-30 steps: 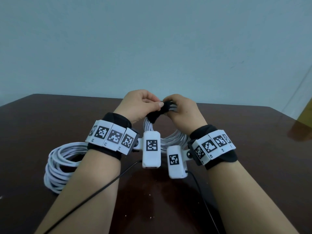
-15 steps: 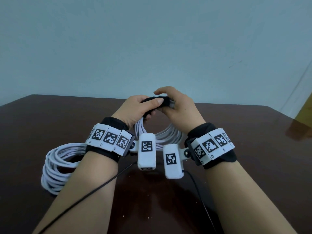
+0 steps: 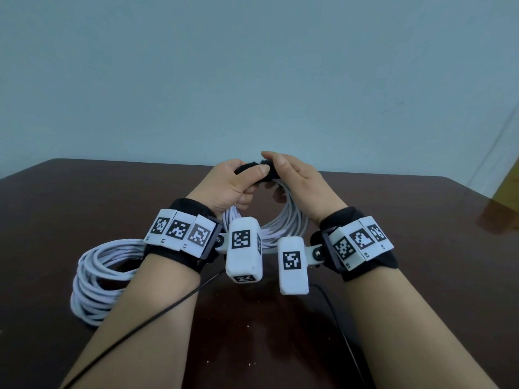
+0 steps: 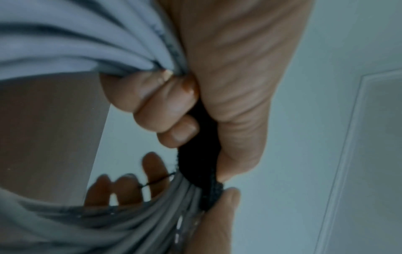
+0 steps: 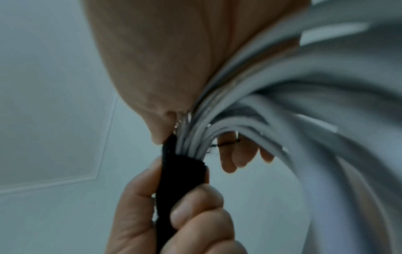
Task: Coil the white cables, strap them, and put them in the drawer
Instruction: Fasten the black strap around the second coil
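Note:
I hold a white cable coil (image 3: 289,220) upright above the dark table (image 3: 421,248). A black strap (image 3: 252,167) wraps the top of the coil. My left hand (image 3: 238,189) grips the strapped section, thumb on top and fingers curled under it (image 4: 165,110). My right hand (image 3: 295,178) pinches the strap's end (image 4: 212,197) between thumb and forefinger, while its other fingers (image 5: 237,154) stretch out through the coil. The right wrist view shows the strap (image 5: 180,180) close around the bunched cable (image 5: 304,120). A second white coil (image 3: 92,279) lies on the table at the left.
A pale wall stands behind the table's far edge. Thin black leads (image 3: 157,313) run from the wrist cameras across the near table. A yellow-brown object (image 3: 507,197) shows at the right edge. No drawer is in view.
The strap's loose end, which hung under my left thumb, now lies wrapped over the coil's top. Both hands have lifted slightly, and my right fingers have straightened.

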`<state>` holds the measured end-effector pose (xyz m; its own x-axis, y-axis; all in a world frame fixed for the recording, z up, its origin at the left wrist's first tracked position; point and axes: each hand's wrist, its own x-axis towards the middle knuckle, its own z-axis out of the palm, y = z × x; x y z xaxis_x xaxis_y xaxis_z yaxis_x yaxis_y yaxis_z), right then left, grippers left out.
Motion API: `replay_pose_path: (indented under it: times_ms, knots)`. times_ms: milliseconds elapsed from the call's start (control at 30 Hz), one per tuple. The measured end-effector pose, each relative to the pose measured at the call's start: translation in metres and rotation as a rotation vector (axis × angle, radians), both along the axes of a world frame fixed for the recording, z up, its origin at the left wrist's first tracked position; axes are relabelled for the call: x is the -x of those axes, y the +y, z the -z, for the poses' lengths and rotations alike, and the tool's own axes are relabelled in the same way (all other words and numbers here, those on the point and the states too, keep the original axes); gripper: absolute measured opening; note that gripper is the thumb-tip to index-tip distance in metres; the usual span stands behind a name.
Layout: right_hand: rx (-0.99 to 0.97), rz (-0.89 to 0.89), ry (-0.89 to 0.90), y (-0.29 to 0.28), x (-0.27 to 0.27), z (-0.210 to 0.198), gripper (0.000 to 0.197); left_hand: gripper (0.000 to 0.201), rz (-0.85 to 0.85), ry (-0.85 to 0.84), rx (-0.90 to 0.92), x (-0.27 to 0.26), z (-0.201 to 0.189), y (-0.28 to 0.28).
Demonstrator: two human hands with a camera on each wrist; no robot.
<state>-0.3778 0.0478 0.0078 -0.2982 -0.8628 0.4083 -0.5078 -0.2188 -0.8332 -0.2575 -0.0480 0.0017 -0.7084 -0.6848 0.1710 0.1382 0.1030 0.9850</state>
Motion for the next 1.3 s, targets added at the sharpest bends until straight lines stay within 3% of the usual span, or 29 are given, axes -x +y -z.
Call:
replay_pose_path:
  times_ms: [333, 500, 667, 767, 900, 1133, 1300]
  knots:
    - [0.17, 0.115, -0.027, -0.004, 0.002, 0.002, 0.016, 0.02, 0.099, 0.064, -0.075, 0.005, -0.002, 0.008]
    - [0.204, 0.208, -0.132, -0.009, 0.008, 0.009, 0.02, 0.012, 0.083, 0.174, -0.089, 0.006, -0.001, 0.004]
    - [0.312, 0.294, -0.312, -0.015, 0.009, 0.008, 0.023, 0.026, 0.064, 0.088, -0.225, 0.0, 0.006, -0.004]
    - [0.341, 0.308, -0.363, -0.014, 0.01, 0.007, 0.03, 0.028, 0.044, 0.111, -0.208, 0.003, 0.007, 0.0]
    - [0.295, 0.259, -0.453, -0.012, 0.002, 0.008, 0.038, 0.026, -0.057, 0.159, -0.103, 0.005, 0.008, -0.002]
    - [0.123, 0.125, -0.473, -0.012, -0.001, 0.007, 0.057, 0.027, -0.126, 0.252, -0.177, 0.008, 0.004, 0.003]
    - [0.189, 0.189, -0.516, -0.008, -0.006, 0.008, 0.038, 0.029, -0.119, 0.274, -0.255, 0.007, 0.003, 0.007]
